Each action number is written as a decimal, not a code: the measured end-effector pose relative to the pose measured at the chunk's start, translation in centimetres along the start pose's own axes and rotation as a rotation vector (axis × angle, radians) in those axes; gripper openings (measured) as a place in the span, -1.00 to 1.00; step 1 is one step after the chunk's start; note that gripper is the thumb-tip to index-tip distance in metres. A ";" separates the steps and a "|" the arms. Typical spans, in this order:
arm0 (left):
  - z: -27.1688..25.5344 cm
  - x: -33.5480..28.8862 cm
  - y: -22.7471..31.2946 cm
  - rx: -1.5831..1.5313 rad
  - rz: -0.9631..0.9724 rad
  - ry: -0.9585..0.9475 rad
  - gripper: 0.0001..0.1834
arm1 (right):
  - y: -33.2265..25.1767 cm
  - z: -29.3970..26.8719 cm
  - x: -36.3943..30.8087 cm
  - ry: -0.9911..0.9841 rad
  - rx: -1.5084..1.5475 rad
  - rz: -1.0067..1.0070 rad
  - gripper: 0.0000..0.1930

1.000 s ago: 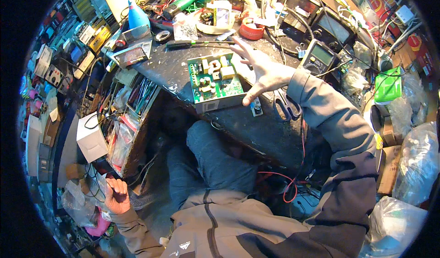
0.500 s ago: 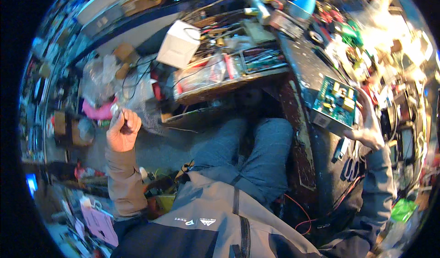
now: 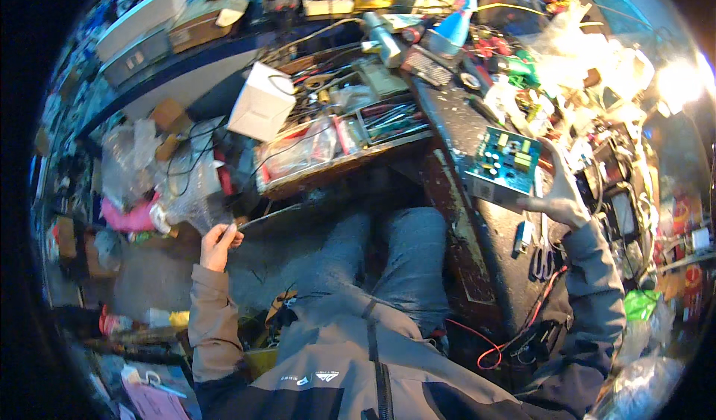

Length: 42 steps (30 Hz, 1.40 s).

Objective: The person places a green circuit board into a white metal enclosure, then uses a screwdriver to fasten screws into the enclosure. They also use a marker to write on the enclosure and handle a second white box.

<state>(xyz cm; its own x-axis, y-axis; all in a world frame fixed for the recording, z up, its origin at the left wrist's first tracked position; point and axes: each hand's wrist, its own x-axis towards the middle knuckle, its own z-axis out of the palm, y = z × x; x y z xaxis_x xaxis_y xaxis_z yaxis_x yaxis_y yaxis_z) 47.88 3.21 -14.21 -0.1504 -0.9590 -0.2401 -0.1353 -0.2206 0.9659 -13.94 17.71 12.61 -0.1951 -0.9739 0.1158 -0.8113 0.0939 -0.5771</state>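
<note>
My right hand [image 3: 563, 196] is wrapped round the right side of a green circuit board [image 3: 503, 159] set in a grey metal housing, with yellow and white parts facing up. It holds the board over the dark bench top. My left hand [image 3: 218, 247] is closed in a pinch at the left, near the left end of the low drawer edge below the tool drawer. What its fingertips hold, if anything, is too small to make out. Below the board, a pair of scissors [image 3: 542, 259] and a small light-blue block [image 3: 524, 236] lie on the bench.
An open drawer [image 3: 350, 160] full of tools stands ahead, with a white box [image 3: 261, 103] on it. Clear plastic bags [image 3: 198, 189] lie at the left. Tangled cables and a bright lamp [image 3: 680, 83] crowd the right side. A red wire [image 3: 492, 349] loops beside my legs.
My left hand has moved right, toward the drawer, with its fingers still pinched. The right hand keeps hold of the circuit board. The whole view has shifted, so the bench appears further left.
</note>
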 end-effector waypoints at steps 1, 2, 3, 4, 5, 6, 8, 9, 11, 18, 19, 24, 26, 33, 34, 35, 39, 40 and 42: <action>0.5 0.6 -0.2 -0.002 0.026 0.011 -0.75 | 0.1 0.0 -0.1 0.023 0.068 0.048 0.23; 0.5 1.4 0.3 0.306 -0.046 0.044 -0.60 | 0.3 0.0 -0.2 0.036 0.134 0.059 0.24; 1.6 1.7 0.7 0.410 0.173 0.148 -0.46 | 0.5 0.0 -0.3 0.051 0.200 0.059 0.24; 3.2 1.6 1.2 0.548 0.344 0.292 -0.30 | 0.8 0.0 -0.5 0.066 0.262 0.068 0.24; 5.2 1.2 2.0 0.689 0.442 0.446 -0.14 | 1.2 0.3 -0.5 0.089 0.328 0.102 0.22; 6.5 1.1 3.6 0.545 0.416 0.257 0.11 | 1.5 0.5 -0.5 0.095 0.380 0.145 0.22; 11.8 1.3 6.3 0.252 0.554 0.042 0.11 | 2.4 1.2 -0.5 0.117 0.412 0.192 0.22; 14.9 1.1 7.5 -0.010 0.557 -0.165 0.12 | 2.8 1.6 -0.4 0.119 0.436 0.163 0.20; 19.4 1.6 10.4 0.234 0.684 -0.241 0.10 | 3.8 2.4 -0.3 0.130 0.519 0.159 0.20; 34.0 13.6 21.9 -0.155 0.295 -0.302 -0.07 | 6.5 4.3 -1.6 0.219 0.501 0.183 0.29; 34.5 16.9 24.7 -0.090 0.072 -0.532 -0.05 | 6.7 4.4 -1.8 0.218 0.529 0.176 0.30; 41.6 23.9 28.4 -0.215 -0.301 -0.345 -0.24 | 7.7 4.0 -2.3 0.180 0.415 0.122 0.31; 42.4 25.4 27.7 -0.142 -0.313 -0.291 -0.23 | 8.1 3.7 -2.4 0.153 0.347 0.115 0.33; 40.8 27.8 25.8 -0.391 -0.248 -0.423 -0.59 | 9.3 2.5 -3.4 0.001 0.381 0.110 0.43; 40.6 27.6 25.9 -0.426 -0.258 -0.458 -0.60 | 9.4 2.2 -3.6 -0.011 0.329 0.126 0.42; 40.3 27.4 26.3 -0.446 -0.270 -0.429 -0.59 | 9.4 1.7 -3.6 -0.002 0.294 0.121 0.41; 38.9 24.4 27.7 -0.652 -0.188 -0.408 -0.48 | 7.9 -0.8 -3.7 0.118 0.430 0.169 0.25; 38.1 23.1 28.1 -0.664 -0.054 -0.503 -0.51 | 7.1 -1.8 -3.5 0.125 0.495 0.087 0.17; 37.0 20.3 29.0 -0.601 0.143 -0.547 -0.51 | 5.4 -3.9 -3.1 0.149 0.452 0.121 -0.06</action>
<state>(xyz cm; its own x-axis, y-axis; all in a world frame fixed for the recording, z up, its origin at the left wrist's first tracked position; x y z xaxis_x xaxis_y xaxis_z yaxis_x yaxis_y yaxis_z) 4.68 -16.12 5.38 -0.6027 -0.7975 0.0260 0.4454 -0.3091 0.8403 -19.89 22.04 12.27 -0.3763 -0.9185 0.1216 -0.4643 0.0734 -0.8826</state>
